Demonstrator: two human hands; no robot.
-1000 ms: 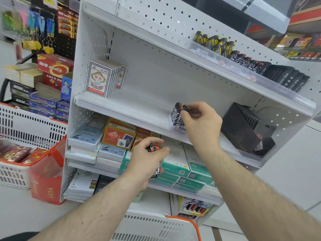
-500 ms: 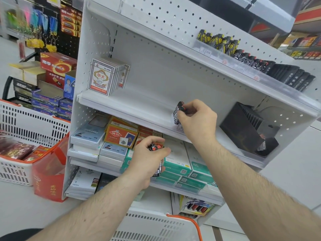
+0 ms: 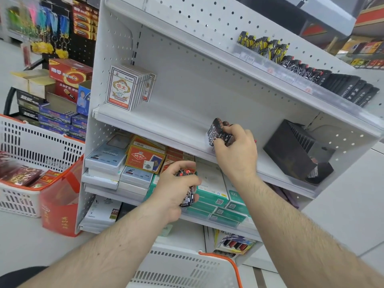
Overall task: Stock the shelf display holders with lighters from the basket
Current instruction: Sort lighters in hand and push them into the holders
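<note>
Right hand point(image 3: 236, 154) lowered onto black patterned lighters point(image 3: 218, 132); left hand point(image 3: 176, 190) gripping more

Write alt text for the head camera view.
A person's right hand sets patterned lighters on a white middle shelf, while the left hand grips more lighters below. A black display holder stands to the right.
</note>
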